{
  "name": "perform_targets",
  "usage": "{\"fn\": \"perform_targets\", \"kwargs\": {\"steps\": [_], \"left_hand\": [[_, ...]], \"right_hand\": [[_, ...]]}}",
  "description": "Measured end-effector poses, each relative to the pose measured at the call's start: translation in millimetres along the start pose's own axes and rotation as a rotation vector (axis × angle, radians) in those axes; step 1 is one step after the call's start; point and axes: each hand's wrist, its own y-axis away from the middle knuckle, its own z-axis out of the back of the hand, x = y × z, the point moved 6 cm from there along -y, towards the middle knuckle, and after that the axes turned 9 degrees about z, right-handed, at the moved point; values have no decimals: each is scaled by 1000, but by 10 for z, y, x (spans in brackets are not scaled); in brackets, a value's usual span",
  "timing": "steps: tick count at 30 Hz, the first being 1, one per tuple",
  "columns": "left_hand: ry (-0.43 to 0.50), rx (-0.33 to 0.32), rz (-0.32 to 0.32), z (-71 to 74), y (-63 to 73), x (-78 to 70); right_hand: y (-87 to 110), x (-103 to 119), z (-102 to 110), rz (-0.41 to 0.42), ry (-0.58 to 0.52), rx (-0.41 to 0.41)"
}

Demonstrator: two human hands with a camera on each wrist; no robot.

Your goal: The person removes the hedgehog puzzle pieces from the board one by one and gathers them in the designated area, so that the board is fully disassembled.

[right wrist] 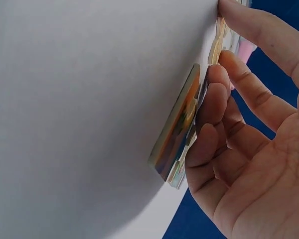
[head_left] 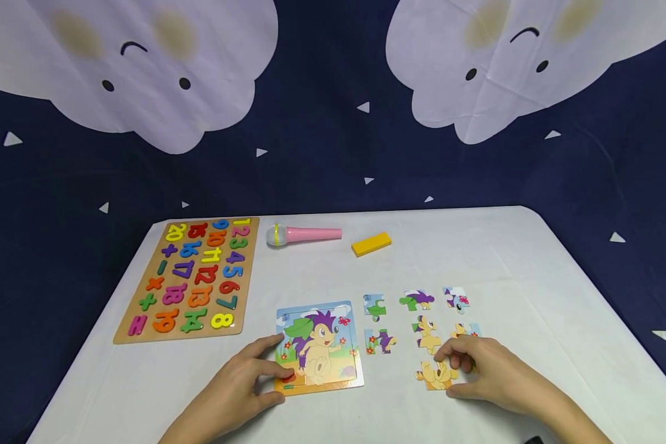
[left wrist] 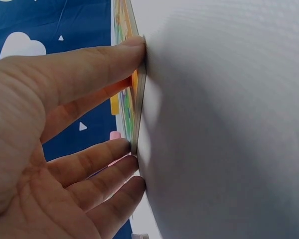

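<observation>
My left hand (head_left: 238,382) lies at the left side of a square hedgehog puzzle board (head_left: 357,345), its extended fingertips touching the edge and the printed face. In the left wrist view the thumb meets the board's thin edge (left wrist: 139,104). With bent thumb and index finger, my right hand (head_left: 494,373) pinches a beige puzzle piece (head_left: 434,377) lying on the table. The right wrist view shows that beige piece (right wrist: 217,45) between thumb and index, the other fingers curled. Another piece (right wrist: 177,132) lies under those fingers, mostly hidden in the head view.
Loose puzzle pieces (head_left: 417,300) lie in rough rows right of the board. A wooden number board (head_left: 238,308) stands at the left. A pink toy microphone (head_left: 313,234) and a yellow block (head_left: 371,244) lie behind, on the white table (head_left: 533,277). A dark cloth hangs beyond.
</observation>
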Motion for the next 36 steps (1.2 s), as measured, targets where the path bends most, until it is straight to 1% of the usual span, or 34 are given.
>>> {"fn": "perform_targets", "kwargs": {"steps": [6, 9, 13, 17, 23, 29, 33, 36], "left_hand": [[-4, 10, 13, -6, -14, 5], [-9, 6, 12, 0, -11, 4], [-19, -13, -2, 22, 11, -9], [-47, -25, -20, 35, 27, -20], [-70, -45, -8, 35, 21, -20], [-89, -65, 28, 38, -7, 19], [-77, -53, 45, 43, -30, 51], [-63, -36, 54, 48, -47, 72]], "right_hand": [[-17, 20, 15, 12, 11, 2], [-48, 57, 48, 29, 26, -22], [-130, 134, 107, 55, 54, -66], [-238, 220, 132, 63, 61, -79], [-454, 381, 56, 74, 0, -49], [-686, 558, -56, 94, 39, -28], [-825, 679, -126, 127, 63, -4], [-919, 754, -184, 137, 62, 18]]}}
